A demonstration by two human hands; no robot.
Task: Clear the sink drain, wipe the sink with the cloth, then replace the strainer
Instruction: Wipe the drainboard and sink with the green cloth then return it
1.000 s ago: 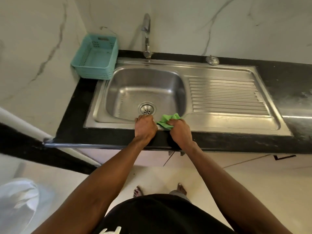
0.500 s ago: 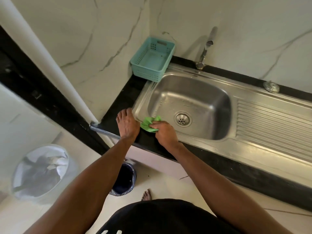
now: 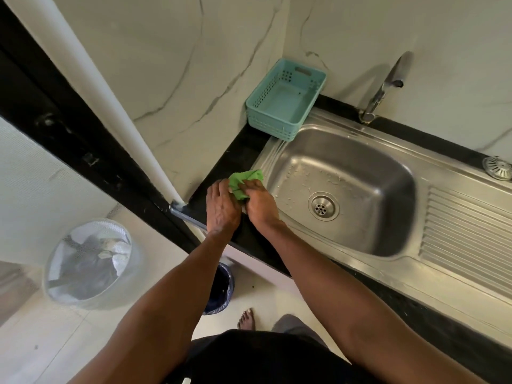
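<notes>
A green cloth (image 3: 243, 182) lies bunched at the near left corner of the steel sink (image 3: 279, 159), partly on the black counter (image 3: 235, 159). My right hand (image 3: 259, 205) presses down on the cloth with its fingers curled over it. My left hand (image 3: 223, 207) rests flat beside it, fingertips touching the cloth's left edge. The drain (image 3: 322, 207) sits uncovered in the basin floor, with water drops around it. The round metal strainer (image 3: 497, 167) lies on the sink's back rim at the far right.
A teal plastic basket (image 3: 285, 99) stands at the counter's back left corner. The tap (image 3: 383, 88) rises behind the basin. The ribbed drainboard (image 3: 468, 234) lies to the right. On the floor stand a mesh waste bin (image 3: 91, 261) and a dark bucket (image 3: 220, 289).
Both hands and the cloth have slid left along the sink's front edge to its near left corner. My head has turned left, bringing the floor bins into view.
</notes>
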